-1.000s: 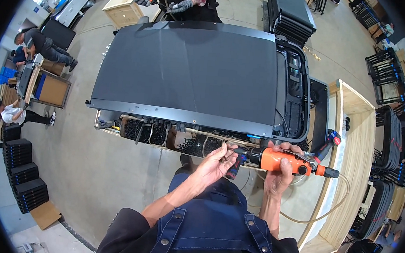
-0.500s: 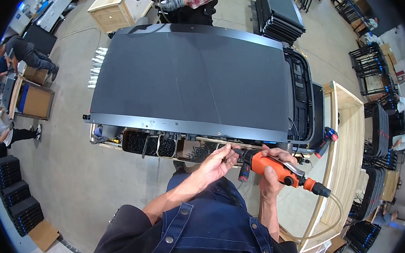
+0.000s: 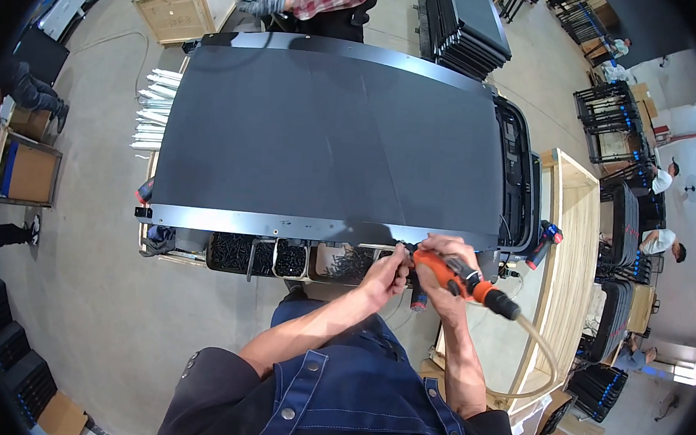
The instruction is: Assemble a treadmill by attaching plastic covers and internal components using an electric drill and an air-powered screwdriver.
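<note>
My right hand [image 3: 443, 300] is wrapped round an orange air screwdriver [image 3: 434, 267], whose rear end points down and right. Beside its dark tip, the fingers of my left hand [image 3: 387, 276] are pinched together; whatever they hold is too small or hidden to name. Both hands are at the near edge of a wide black deck [image 3: 273, 130], right of its middle. A silvery metal rail [image 3: 233, 221] with small holes runs along that edge. The driver's tip is close to this rail, but I cannot tell whether it touches.
Under the near rail, open bins hold dark screws [image 3: 231, 251]. A hose [image 3: 551, 356] loops from the driver past a wooden crate [image 3: 574, 203]. A red-and-black cordless driver [image 3: 544, 245] lies at right. Across the deck, a gloved co-worker [image 3: 316, 2] holds another orange driver.
Both hands and the driver have moved up toward the near rail. The driver's rear end has swung left and nearer my body. My whole view has shifted slightly.
</note>
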`<state>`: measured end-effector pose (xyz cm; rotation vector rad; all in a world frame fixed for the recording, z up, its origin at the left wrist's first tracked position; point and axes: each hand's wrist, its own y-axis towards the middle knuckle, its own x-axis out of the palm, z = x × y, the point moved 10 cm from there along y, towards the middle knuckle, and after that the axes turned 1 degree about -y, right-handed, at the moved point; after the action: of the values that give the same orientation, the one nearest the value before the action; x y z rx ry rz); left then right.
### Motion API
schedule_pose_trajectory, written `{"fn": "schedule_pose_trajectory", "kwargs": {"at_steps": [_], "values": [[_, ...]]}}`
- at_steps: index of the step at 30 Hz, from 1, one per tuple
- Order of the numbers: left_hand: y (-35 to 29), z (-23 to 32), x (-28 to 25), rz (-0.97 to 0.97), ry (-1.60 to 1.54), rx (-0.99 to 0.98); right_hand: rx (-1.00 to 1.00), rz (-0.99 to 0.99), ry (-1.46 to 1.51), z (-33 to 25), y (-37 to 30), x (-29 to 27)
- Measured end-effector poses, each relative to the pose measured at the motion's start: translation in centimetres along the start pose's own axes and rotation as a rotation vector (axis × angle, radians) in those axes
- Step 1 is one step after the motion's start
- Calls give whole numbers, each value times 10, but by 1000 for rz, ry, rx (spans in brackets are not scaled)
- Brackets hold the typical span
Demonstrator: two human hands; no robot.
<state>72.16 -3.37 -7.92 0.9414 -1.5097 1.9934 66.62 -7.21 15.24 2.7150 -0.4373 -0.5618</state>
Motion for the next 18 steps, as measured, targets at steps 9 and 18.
{"fn": "schedule_pose_trajectory", "kwargs": {"at_steps": [9,18], "values": [[-52,11,-14,-154,153,25,15,1,138,13,21,7],[-86,47,3,-224,465,113,17,-98,-17,13,25,19]]}}
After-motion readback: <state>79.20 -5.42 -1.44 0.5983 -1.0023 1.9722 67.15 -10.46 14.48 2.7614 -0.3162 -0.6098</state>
